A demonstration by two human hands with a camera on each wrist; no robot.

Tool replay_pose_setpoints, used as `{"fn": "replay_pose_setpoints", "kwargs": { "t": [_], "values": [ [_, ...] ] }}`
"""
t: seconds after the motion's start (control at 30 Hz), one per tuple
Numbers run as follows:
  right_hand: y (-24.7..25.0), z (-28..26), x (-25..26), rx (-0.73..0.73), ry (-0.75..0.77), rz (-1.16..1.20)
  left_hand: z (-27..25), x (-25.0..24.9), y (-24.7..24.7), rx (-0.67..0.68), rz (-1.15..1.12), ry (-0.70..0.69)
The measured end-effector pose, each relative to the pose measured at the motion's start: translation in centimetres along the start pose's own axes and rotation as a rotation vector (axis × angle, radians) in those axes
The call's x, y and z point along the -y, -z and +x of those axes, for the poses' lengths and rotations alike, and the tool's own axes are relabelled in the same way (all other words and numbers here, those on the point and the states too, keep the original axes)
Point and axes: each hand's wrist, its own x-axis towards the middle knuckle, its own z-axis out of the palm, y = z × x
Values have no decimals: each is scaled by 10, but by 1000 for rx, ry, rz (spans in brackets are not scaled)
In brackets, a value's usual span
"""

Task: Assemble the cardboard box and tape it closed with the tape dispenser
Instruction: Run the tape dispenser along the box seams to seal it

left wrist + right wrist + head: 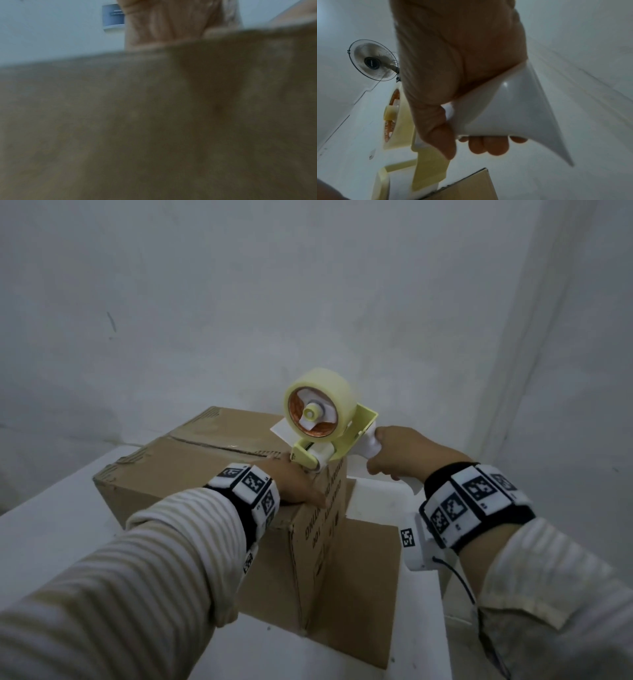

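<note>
So the box (219, 474) stands assembled on the counter (51, 529), top flaps folded shut, and my left hand (294, 484) presses flat on its near top edge. My right hand (400, 453) grips the dispenser (325, 433) handle, roller at that edge. I judge taping is just starting; the seam looks mostly untaped.

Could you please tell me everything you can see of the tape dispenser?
The tape dispenser has a pale yellow frame, white handle and a roll of clear tape on an orange-brown core. The right hand grips its handle; its roller end rests on the cardboard box top's near corner, beside the left hand.
</note>
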Motion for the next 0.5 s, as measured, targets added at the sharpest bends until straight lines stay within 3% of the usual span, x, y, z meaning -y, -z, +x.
{"fn": "replay_pose_setpoints", "kwargs": {
  "t": [0.27, 0.5],
  "values": [
    [-12, 6, 8, -87, -79, 23, 3, 1, -3, 11, 11, 3],
    [-17, -9, -9, -68, -63, 102, -3, 1, -1, 35, 29, -33]
  ]
}}
